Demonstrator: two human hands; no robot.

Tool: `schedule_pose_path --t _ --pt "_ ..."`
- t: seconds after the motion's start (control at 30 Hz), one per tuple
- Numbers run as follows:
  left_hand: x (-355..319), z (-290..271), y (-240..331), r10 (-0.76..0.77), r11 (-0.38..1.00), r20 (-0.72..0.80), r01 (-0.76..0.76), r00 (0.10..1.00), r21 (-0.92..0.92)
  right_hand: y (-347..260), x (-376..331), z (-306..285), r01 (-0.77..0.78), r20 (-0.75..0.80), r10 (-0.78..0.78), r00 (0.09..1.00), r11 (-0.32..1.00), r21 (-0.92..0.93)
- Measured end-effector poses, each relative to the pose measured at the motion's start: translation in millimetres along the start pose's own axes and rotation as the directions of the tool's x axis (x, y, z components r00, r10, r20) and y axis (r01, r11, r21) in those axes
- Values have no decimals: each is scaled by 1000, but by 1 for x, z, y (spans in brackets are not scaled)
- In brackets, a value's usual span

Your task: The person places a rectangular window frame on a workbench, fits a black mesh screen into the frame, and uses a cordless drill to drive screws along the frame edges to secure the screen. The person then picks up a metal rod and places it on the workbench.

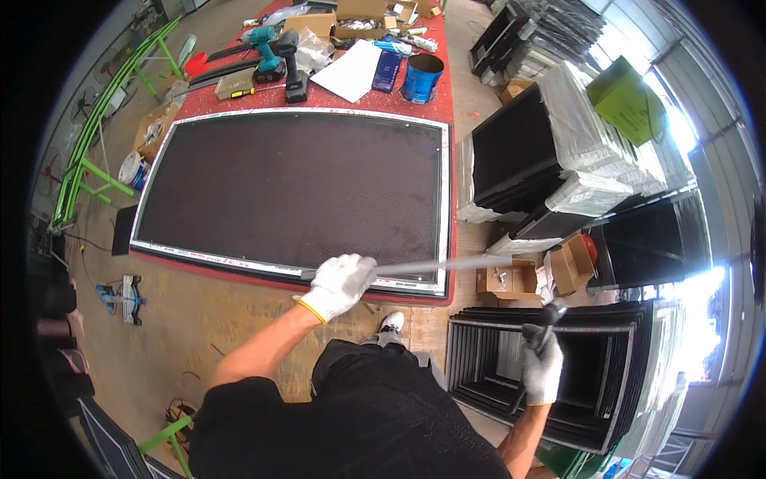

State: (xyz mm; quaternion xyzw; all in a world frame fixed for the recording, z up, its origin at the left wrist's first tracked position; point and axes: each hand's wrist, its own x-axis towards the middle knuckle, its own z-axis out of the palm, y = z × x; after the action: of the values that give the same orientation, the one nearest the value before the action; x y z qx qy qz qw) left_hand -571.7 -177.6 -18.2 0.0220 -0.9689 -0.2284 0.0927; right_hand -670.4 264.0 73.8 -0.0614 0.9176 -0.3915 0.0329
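Observation:
A large framed dark panel (pixel 295 188) lies on the red-topped table, its pale border running round the edge. Over its near edge my left hand (pixel 341 286), in a white glove with a yellow cuff, is closed around a long thin grey strip (pixel 439 266). The strip points right past the panel's corner, and its far end is smeared by motion. Off to the right, my right hand (pixel 542 369), also gloved, grips a hammer (pixel 552 311) by its handle, head up. That hand is above a stack of black frames (pixel 550 431), apart from the panel.
Two cordless drills (pixel 294 72), a blue can (pixel 421 78), a white sheet (pixel 348 70) and cardboard boxes (pixel 359 17) crowd the far end of the red table (pixel 448 112). At the right stand wrapped panel stacks (pixel 590 128) and an open carton (pixel 511 281). A green rack (pixel 73 176) stands left.

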Motion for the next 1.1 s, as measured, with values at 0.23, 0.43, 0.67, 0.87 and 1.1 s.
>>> schedule_pose_path --t 0.23,0.43,0.67,0.87,1.1 --pt "49 89 23 -723 689 -97 724 684 -31 46 136 1 -72 275 30 961 987 142" --pt "124 122 62 -811 585 -65 810 582 -47 64 246 56 -79 508 -4 861 987 142" --pt "170 147 80 -828 557 -182 813 530 -168 64 354 93 -59 747 -50 663 991 119" --pt "193 146 92 -814 409 -379 898 440 165 48 416 112 -109 849 -77 523 982 156" --pt "212 166 109 -879 285 -435 947 195 -151 8 439 122 -37 930 -59 363 996 78"
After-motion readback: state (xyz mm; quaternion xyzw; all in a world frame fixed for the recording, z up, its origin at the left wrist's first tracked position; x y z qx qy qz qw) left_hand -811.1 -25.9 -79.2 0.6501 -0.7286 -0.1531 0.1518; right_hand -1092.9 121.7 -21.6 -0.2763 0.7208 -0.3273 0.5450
